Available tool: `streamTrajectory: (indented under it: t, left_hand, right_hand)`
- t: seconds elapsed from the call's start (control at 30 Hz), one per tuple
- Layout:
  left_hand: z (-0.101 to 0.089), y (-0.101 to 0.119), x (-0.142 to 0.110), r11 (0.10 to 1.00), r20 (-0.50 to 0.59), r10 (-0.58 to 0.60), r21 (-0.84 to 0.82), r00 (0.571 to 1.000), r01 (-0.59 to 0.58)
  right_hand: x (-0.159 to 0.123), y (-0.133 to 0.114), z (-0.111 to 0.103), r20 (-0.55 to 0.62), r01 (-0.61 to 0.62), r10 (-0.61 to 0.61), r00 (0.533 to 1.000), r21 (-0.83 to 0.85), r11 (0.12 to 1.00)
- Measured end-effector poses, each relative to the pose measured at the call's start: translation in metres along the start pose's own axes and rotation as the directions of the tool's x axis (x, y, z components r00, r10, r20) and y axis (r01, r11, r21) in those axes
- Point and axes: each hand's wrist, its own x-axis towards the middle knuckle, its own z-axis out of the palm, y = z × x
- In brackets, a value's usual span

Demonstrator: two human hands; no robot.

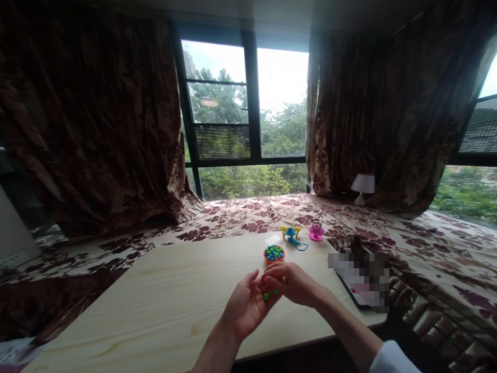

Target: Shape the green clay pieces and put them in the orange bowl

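My left hand (244,305) hangs over the pale wooden table (155,290), palm turned up and cupped, with small green beads (266,297) resting at its fingertips. My right hand (293,284) meets it from the right, fingers pinched together over those beads. Just beyond both hands stands a small orange bowl (274,254) full of blue and green beads. Farther back lie a blue and yellow toy (291,232) with a blue cord and a pink toy (316,232).
A dark tablet (359,290) lies at the table's right edge. A floral-covered ledge (233,217) runs behind the table under the window, with a small white lamp (363,187) at the right. Heavy brown curtains hang on both sides.
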Motion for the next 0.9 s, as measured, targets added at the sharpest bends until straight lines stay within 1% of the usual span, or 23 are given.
streamTrajectory:
  t: [0.1, 0.17, 0.27, 0.37, 0.43, 0.53, 0.63, 0.7, 0.77, 0.83, 0.9]
  left_hand:
    - [0.003, 0.0, 0.029, 1.0, 0.004, -0.017, -0.007, 1.0, 0.017]
    - [0.002, 0.001, 0.046, 1.0, -0.012, -0.01, -0.006, 1.0, 0.01]
    - [-0.005, 0.006, 0.065, 1.0, -0.05, 0.007, 0.012, 0.999, -0.007]
    - [-0.01, 0.015, 0.076, 0.999, -0.075, 0.023, 0.044, 0.997, -0.019]
    - [-0.009, 0.021, 0.081, 0.997, -0.079, 0.027, 0.075, 0.997, -0.021]
    - [-0.003, 0.03, 0.088, 0.992, -0.08, 0.038, 0.126, 0.996, -0.028]
    - [0.0, 0.039, 0.097, 0.98, -0.113, 0.086, 0.191, 0.99, -0.063]
    - [-0.004, 0.047, 0.103, 0.962, -0.168, 0.148, 0.252, 0.975, -0.103]
    - [-0.011, 0.055, 0.11, 0.933, -0.228, 0.226, 0.329, 0.947, -0.144]
    - [-0.019, 0.062, 0.118, 0.896, -0.272, 0.292, 0.412, 0.917, -0.164]
    - [-0.027, 0.068, 0.127, 0.856, -0.295, 0.331, 0.493, 0.896, -0.154]
  right_hand:
    - [0.016, 0.029, -0.002, -0.093, -0.063, 0.059, 0.994, -0.038, 0.997]
    - [0.029, 0.047, -0.004, -0.144, -0.107, 0.099, 0.985, -0.051, 0.993]
    - [0.041, 0.065, -0.009, -0.163, -0.117, 0.11, 0.981, -0.036, 0.992]
    - [0.043, 0.07, -0.013, -0.11, -0.054, 0.053, 0.993, -0.01, 0.998]
    - [0.043, 0.069, -0.013, -0.084, -0.022, 0.022, 0.996, -0.006, 1.0]
    - [0.049, 0.072, -0.011, -0.103, -0.021, 0.019, 0.994, -0.02, 1.0]
    - [0.064, 0.083, -0.012, -0.154, -0.051, 0.046, 0.987, -0.029, 0.998]
    - [0.074, 0.095, -0.013, -0.197, -0.095, 0.086, 0.977, -0.037, 0.995]
    - [0.081, 0.107, -0.013, -0.22, -0.14, 0.125, 0.967, -0.051, 0.989]
    - [0.083, 0.118, -0.011, -0.214, -0.167, 0.149, 0.966, -0.072, 0.983]
    - [0.083, 0.126, -0.006, -0.197, -0.18, 0.158, 0.968, -0.097, 0.979]
